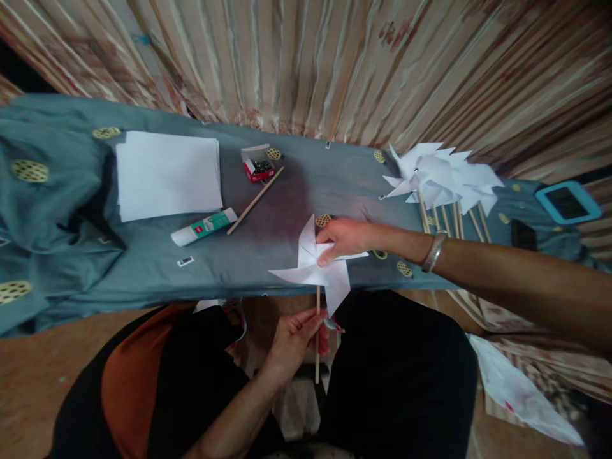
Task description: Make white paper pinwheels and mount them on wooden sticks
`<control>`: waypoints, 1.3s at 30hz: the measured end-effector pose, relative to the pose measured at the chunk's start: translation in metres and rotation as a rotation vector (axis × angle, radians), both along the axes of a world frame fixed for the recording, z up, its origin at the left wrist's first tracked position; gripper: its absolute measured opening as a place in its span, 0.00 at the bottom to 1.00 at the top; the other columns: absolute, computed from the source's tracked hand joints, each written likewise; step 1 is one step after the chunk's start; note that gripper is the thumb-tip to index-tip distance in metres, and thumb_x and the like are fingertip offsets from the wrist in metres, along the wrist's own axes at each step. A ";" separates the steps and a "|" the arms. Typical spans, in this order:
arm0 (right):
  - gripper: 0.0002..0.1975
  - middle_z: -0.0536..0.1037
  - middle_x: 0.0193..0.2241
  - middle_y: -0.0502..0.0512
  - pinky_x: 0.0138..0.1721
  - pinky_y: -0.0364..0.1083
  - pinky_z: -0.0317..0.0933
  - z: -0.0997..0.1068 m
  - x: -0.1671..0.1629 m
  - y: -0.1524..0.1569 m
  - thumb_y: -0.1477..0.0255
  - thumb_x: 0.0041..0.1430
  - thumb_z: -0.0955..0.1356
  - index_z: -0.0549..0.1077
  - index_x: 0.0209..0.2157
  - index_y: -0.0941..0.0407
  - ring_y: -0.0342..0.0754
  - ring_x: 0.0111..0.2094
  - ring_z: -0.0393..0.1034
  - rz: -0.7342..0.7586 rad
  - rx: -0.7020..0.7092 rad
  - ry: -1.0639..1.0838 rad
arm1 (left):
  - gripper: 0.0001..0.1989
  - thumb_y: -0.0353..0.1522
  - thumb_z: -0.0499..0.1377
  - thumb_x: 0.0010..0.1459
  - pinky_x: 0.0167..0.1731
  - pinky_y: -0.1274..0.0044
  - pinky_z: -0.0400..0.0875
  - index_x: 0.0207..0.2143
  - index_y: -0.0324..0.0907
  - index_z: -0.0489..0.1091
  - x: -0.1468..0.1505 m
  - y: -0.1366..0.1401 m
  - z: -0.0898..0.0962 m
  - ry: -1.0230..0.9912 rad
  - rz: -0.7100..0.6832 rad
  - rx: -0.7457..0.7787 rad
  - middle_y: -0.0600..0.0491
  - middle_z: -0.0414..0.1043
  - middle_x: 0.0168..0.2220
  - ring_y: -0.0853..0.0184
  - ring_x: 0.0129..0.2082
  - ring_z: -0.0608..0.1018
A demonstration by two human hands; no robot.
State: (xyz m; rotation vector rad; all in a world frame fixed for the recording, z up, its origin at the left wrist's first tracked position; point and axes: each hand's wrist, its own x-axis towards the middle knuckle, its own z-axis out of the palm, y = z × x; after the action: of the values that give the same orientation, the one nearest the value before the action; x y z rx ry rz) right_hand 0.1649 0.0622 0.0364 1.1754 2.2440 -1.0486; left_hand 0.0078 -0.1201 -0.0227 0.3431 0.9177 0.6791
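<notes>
A white paper pinwheel [335, 280] on a thin wooden stick [317, 370] is at the front edge of the cloth-covered table. My left hand [299, 338] is closed around the stick, below the paper blades. From the right, my right hand [347, 241] reaches over the pinwheel, its thumb pressed at the centre and its fingers on the upper blades. Part of the blades is hidden under that hand. Scissors [379, 254] lie partly covered behind my right wrist.
White paper sheets [169, 175] lie at the left. Nearby are a glue stick [204, 227], a loose wooden stick [255, 200] and a red box of pins [259, 167]. Several finished pinwheels [440, 175] are piled at the right, before a blue-framed device [568, 202] and a dark phone-like object [524, 234].
</notes>
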 end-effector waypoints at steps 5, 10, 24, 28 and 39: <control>0.15 0.62 0.17 0.43 0.26 0.43 0.47 0.001 -0.001 -0.001 0.61 0.49 0.72 0.69 0.19 0.56 0.40 0.22 0.57 -0.044 -0.028 0.014 | 0.24 0.49 0.69 0.39 0.18 0.80 0.63 0.23 0.36 0.72 0.003 0.001 -0.001 -0.016 -0.011 -0.030 0.57 0.68 0.18 0.74 0.14 0.70; 0.13 0.66 0.19 0.45 0.27 0.42 0.50 0.000 -0.001 0.001 0.62 0.49 0.71 0.74 0.23 0.57 0.41 0.24 0.61 -0.032 -0.047 0.019 | 0.26 0.50 0.70 0.37 0.17 0.80 0.64 0.24 0.36 0.73 0.003 0.001 -0.002 -0.016 -0.004 -0.061 0.57 0.68 0.17 0.73 0.14 0.70; 0.14 0.65 0.20 0.45 0.27 0.42 0.48 0.000 0.001 -0.004 0.60 0.50 0.71 0.73 0.23 0.57 0.40 0.24 0.59 -0.061 -0.013 0.011 | 0.25 0.50 0.70 0.38 0.17 0.81 0.65 0.23 0.36 0.73 0.002 0.000 -0.002 -0.022 -0.003 -0.039 0.57 0.68 0.17 0.73 0.13 0.71; 0.17 0.61 0.18 0.44 0.25 0.43 0.45 0.004 0.001 -0.005 0.58 0.49 0.71 0.69 0.21 0.57 0.40 0.22 0.56 -0.040 -0.003 0.004 | 0.25 0.49 0.71 0.36 0.17 0.81 0.65 0.27 0.35 0.74 -0.003 0.000 0.001 -0.005 0.020 -0.044 0.56 0.71 0.19 0.73 0.14 0.73; 0.21 0.69 0.24 0.50 0.28 0.43 0.47 0.023 0.007 -0.021 0.54 0.59 0.64 0.74 0.30 0.59 0.41 0.25 0.58 -0.089 0.209 -0.020 | 0.25 0.44 0.72 0.37 0.20 0.79 0.69 0.33 0.34 0.75 -0.005 0.004 0.005 0.041 0.040 -0.061 0.54 0.73 0.21 0.70 0.17 0.75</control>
State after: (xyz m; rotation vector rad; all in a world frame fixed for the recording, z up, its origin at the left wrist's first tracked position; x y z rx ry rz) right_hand 0.1716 0.0410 0.0590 1.3761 2.3498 -0.8452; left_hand 0.0028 -0.1162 -0.0176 0.2862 0.9839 0.6817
